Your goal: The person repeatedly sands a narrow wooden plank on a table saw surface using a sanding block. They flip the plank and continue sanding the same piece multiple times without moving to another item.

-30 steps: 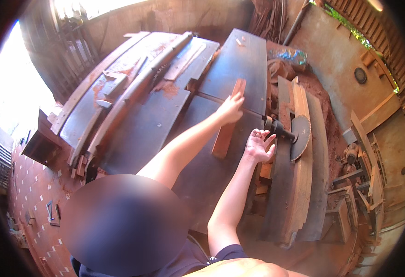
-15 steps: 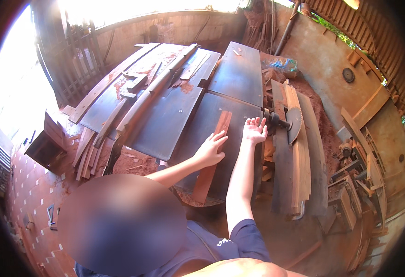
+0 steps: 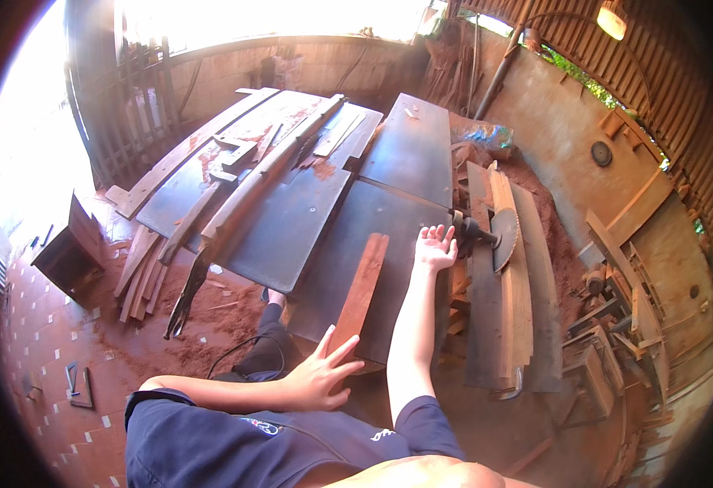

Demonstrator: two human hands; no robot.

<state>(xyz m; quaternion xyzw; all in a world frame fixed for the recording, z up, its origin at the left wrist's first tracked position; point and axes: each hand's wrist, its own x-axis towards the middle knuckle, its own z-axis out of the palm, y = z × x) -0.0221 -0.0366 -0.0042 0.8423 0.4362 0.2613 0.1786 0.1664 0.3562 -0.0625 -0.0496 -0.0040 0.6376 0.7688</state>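
Observation:
A long reddish wooden board [image 3: 362, 285] lies lengthwise on the dark metal table [image 3: 316, 276] in front of me. My left hand [image 3: 324, 378] is at the board's near end. Its fingers are spread, and the fingertips overlap the wood; I cannot tell how firmly they touch. To the right, my right hand [image 3: 435, 248] is palm up above the tabletop, with loosely bent fingers and nothing in them. Just beyond it, a dark shaft [image 3: 474, 231] sticks out from the table's side and carries a round toothed saw blade [image 3: 505, 240].
Long planks [image 3: 519, 301] are stacked right of the blade. A long rail [image 3: 271, 171] crosses the left tabletop, near wood offcuts [image 3: 338, 134]. More boards [image 3: 141, 276] lean at the left, by a dark box [image 3: 71, 248]. Scrap wood [image 3: 608, 350] heaps at right; reddish sawdust covers the floor.
My left hand has drawn back from the board's middle to its near end. The board's far end now lies closer to me. My right hand stays beside the shaft; the view has shifted slightly.

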